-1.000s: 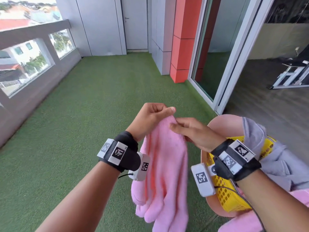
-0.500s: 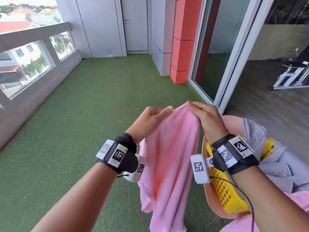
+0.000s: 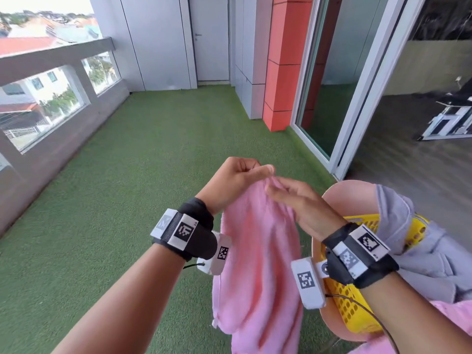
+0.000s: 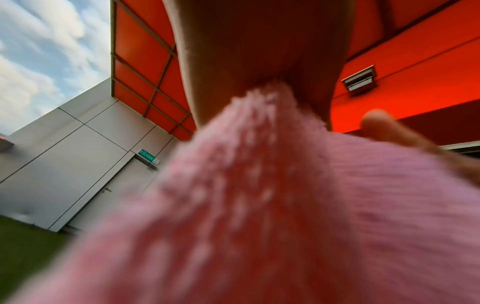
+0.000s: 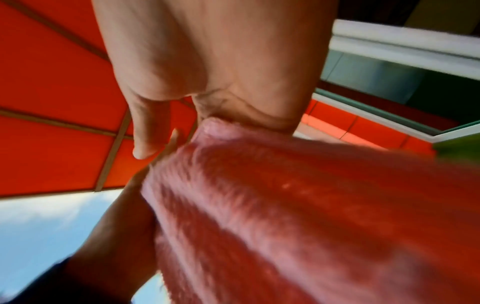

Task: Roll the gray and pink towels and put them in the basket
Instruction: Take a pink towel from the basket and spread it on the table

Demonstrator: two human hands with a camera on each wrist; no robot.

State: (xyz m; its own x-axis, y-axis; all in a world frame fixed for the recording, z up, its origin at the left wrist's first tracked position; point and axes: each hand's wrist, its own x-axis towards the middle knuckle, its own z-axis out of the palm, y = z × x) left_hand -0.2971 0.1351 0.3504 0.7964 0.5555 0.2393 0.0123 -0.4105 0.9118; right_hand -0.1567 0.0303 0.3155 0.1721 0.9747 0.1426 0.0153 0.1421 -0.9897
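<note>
Left hand: my left hand (image 3: 231, 183) is curled in a fist, thumb laid forward, pinching the top edge of the pink towel (image 3: 258, 264). The left wrist view shows the towel bunched and drawn up into my grip (image 4: 259, 61).

Right hand: my right hand (image 3: 298, 203) lies on the towel's upper right part, just beside the left hand. In the head view it is blurred. The right wrist view shows the towel's top pushed up against my palm (image 5: 213, 67) and one finger pointing down beside the cloth; I cannot tell whether the other fingers grip it.

Pink towel: held up in the air in front of me, hanging down in long folds between my forearms, its lower end running out of the bottom of the head view.

Gray towel: the gray towel (image 3: 398, 226) is draped over the basket's far rim and spreads to the right of it.

Basket: the yellow basket (image 3: 347, 310) sits under my right wrist, on a round pink seat (image 3: 350, 198), partly hidden by my arm.

Floor: green turf (image 3: 127, 175) lies below the hanging towel.

Wristbands: a black band with white marker blocks on each wrist (image 3: 189, 231).
</note>
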